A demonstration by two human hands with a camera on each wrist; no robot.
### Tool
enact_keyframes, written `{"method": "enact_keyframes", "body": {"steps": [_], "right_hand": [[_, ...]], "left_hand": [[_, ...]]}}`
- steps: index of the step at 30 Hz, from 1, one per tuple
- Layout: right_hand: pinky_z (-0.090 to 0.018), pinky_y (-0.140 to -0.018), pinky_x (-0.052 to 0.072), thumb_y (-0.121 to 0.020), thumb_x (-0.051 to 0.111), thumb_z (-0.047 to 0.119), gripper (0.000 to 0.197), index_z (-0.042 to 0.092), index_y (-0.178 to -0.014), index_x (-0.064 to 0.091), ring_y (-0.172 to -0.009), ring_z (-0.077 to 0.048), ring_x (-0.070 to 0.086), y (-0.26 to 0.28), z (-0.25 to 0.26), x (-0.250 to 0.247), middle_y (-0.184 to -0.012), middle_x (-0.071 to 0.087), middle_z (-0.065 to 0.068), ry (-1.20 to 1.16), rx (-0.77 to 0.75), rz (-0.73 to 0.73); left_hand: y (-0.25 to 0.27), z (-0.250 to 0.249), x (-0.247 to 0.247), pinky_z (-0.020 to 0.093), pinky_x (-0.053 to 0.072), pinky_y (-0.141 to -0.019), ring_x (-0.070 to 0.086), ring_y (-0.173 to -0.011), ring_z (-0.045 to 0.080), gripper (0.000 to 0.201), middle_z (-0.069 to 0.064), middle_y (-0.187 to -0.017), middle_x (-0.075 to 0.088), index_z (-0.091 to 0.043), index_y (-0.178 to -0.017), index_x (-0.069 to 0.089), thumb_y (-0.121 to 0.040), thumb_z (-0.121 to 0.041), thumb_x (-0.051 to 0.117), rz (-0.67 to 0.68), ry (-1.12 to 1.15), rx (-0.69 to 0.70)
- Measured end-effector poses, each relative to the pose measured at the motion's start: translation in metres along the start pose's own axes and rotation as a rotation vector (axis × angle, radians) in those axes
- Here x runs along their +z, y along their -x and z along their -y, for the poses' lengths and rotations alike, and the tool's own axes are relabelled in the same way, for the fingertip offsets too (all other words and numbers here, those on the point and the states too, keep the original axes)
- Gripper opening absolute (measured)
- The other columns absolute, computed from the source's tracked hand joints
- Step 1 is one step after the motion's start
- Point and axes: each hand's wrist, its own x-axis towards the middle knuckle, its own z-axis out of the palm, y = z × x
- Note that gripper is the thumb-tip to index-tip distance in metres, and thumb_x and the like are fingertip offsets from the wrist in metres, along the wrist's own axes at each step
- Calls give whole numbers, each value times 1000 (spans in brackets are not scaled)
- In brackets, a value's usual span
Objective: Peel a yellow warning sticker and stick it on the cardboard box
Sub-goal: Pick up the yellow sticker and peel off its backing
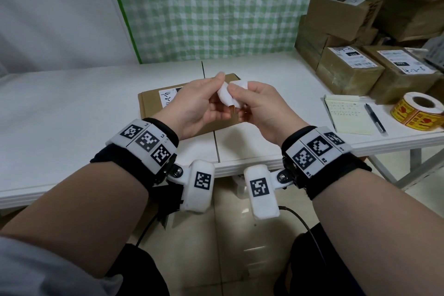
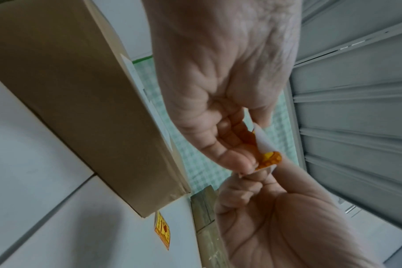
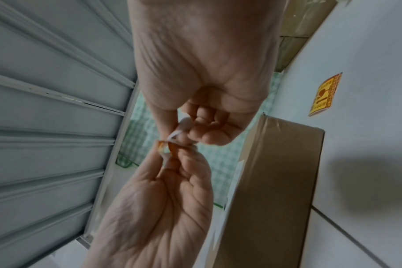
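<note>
White table (image 1: 72, 108), cardboard box (image 1: 153, 103), hands pinching sticker (image 1: 227, 97)

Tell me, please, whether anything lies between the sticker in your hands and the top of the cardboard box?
Nothing visible does. The sticker, pinched by the left hand and right hand, hangs above the cardboard box; only its white backing is not fully off.

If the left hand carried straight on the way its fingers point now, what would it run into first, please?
Most likely the right hand: the left hand points across at it, and both pinch the same sticker. The cardboard box lies below that line, though depth is uncertain.
</note>
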Motion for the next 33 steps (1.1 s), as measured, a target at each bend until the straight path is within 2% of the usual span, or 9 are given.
{"method": "enact_keyframes", "body": {"steps": [3, 5, 9, 13, 17, 20, 27, 30, 33], "right_hand": [[-18, -45, 36, -89, 60, 17, 22, 14, -68, 62, -48, -14, 42, 0, 0, 1, -54, 51, -2, 16, -38, -45], [-19, -45, 35, -88, 62, 16, 25, 15, -63, 60, -47, -13, 42, 0, 0, 1, -51, 50, 1, 39, -62, -74], [-19, -43, 32, -88, 62, 17, 41, 20, -49, 50, -40, -9, 40, 0, 2, 1, -38, 46, 7, -1, -37, -72], [-22, -46, 29, -90, 56, 18, 34, 14, -58, 50, -48, -15, 40, 2, 8, 2, -37, 44, 5, -142, 43, 34], [-17, -41, 32, -94, 51, 17, 26, 8, -69, 52, -39, -9, 47, 2, 10, 2, -35, 38, 5, -335, 73, 85], [-15, -39, 31, -94, 47, 14, 31, 7, -65, 53, -41, -9, 50, 2, 9, 2, -33, 36, 5, -445, 83, 113], [-13, -37, 21, -96, 37, 13, 21, 8, -78, 46, -32, -6, 48, 8, 11, 3, -29, 34, 5, -600, 117, 153], [-14, -35, 25, -95, 40, 15, 22, 7, -77, 52, -31, -6, 41, 8, 10, 2, -31, 36, 5, -560, 143, 119], [-16, -40, 30, -93, 50, 29, 23, 14, -77, 57, -38, -7, 36, 4, 10, -2, -45, 41, 4, -275, 147, 59]], "left_hand": [[1, 1, 2, 23, 52, -54, 58, -53, 15, 51, 9, -71, 64, -4, -98, 62, -92, -49, 38, 38, 23, -26], [2, 0, 2, 22, 53, -57, 59, -55, 14, 54, 9, -73, 65, -5, -96, 63, -90, -53, 38, 66, 17, -32], [6, -1, 1, 16, 51, -55, 56, -55, 7, 15, 1, -63, 63, -5, -85, 60, -89, -19, 55, 140, -89, 5], [8, -4, -1, 15, 51, -58, 58, -59, 8, 14, 5, -66, 66, -2, -87, 61, -91, -10, 50, 239, 7, 2], [13, -8, 4, 18, 52, -56, 59, -60, 13, 20, 12, -68, 64, 2, -88, 58, -92, -6, 41, 326, 202, 8], [16, -10, 6, 20, 53, -56, 59, -62, 18, 20, 15, -67, 66, 3, -91, 56, -91, -2, 37, 366, 307, -4], [20, -14, 6, 23, 54, -56, 69, -68, 31, 25, 27, -74, 67, 7, -98, 56, -79, -3, 43, 416, 383, -42], [18, -12, 1, 27, 57, -64, 68, -76, 28, 24, 24, -81, 65, 4, -105, 55, -83, 0, 45, 401, 369, -56], [16, -9, -3, 25, 57, -66, 68, -79, 21, 29, 13, -89, 67, -5, -114, 55, -86, 0, 50, 320, 207, -81]]}}
